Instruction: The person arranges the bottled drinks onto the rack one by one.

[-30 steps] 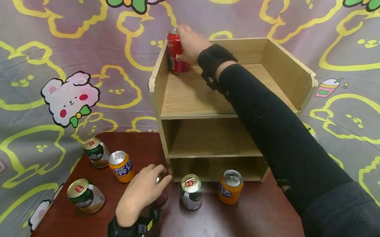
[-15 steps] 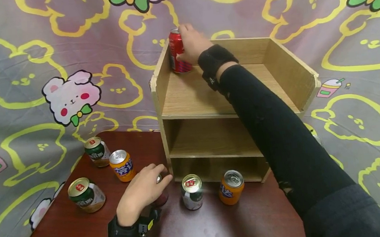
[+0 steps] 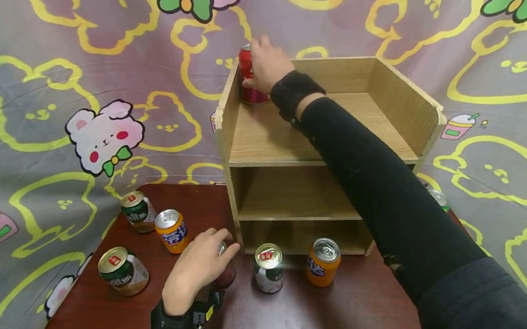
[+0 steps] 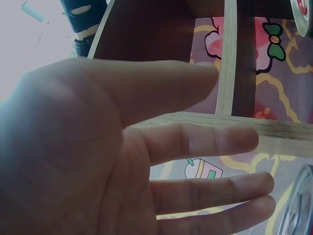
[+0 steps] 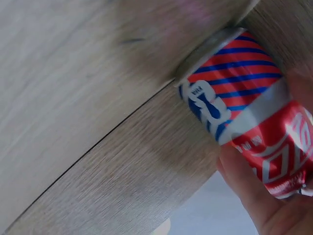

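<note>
1. A bright red can (image 3: 246,65) is gripped upright by the right hand (image 3: 269,68), whose fingers are wrapped round it; the can stands just left of that palm, on the upper shelf (image 3: 273,140), near the side panel (image 3: 232,118).
2. The can's setting-down is judged to be in hand; a gentle loosening and withdrawal of the fingers seems called for next.
3. The left hand (image 3: 198,261) is held with fingers extended and apart. Just beyond it, a dark red can (image 3: 225,277) is partly hidden; whether it is touched cannot be told. To that hand's right, a green-and-white can (image 3: 270,277) is seen.
4. By the right wrist view alone, blue stripes are revealed; by the left, a bare palm, hidden from the head camera.
</note>
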{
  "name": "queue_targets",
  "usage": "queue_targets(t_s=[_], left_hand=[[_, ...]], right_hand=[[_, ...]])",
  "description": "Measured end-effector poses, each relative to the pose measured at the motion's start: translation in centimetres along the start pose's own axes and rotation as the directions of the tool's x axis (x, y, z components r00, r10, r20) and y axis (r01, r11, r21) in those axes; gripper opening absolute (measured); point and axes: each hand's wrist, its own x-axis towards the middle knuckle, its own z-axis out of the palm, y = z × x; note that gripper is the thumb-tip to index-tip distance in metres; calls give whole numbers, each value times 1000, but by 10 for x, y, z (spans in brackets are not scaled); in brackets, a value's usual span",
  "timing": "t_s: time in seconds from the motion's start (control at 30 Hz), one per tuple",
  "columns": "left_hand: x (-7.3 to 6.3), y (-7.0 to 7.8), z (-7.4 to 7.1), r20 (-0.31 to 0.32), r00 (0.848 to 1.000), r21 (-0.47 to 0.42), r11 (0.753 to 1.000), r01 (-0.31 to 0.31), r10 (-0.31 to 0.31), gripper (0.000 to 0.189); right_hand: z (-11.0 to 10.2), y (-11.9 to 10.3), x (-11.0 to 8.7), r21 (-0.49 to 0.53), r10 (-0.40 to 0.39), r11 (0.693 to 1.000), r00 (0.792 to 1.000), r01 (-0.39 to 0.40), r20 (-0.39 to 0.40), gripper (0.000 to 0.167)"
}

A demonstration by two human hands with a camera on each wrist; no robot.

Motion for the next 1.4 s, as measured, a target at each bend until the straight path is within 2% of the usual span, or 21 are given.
queue_targets(t_s=[0.2, 0.3, 0.47, 0.63, 0.87, 1.0, 1.4], left_hand=[[0, 0, 0, -6, 1000, 1, 1000, -7, 7, 34], [0, 0, 2, 4, 1000, 3, 1000, -2, 2, 35], [-1, 0, 3, 15, 1000, -7, 1000, -2, 2, 35], [-2, -1, 3, 15, 1000, -13, 1000, 1, -1, 34], [-2, -2, 3, 15, 1000, -5, 1000, 11, -11, 36], [-2, -3, 4, 10, 1000, -2, 1000, 5, -5, 34], [0, -2, 1, -1, 1000, -17, 1000, 4, -4, 34]], right_hand=[[-7, 12, 2, 61, -34, 998, 994, 28, 103, 83], [-9, 17, 1, 95, -70, 994, 991, 59, 114, 83], [-9, 21, -4, 120, -86, 990, 989, 71, 118, 82], [-8, 21, -6, 122, -89, 990, 991, 77, 102, 85], [-5, 14, -6, 72, -92, 994, 994, 87, 66, 86], [-4, 12, -6, 65, -73, 995, 996, 70, 45, 82], [-6, 2, -5, 33, 11, 999, 1000, -11, -14, 83]])
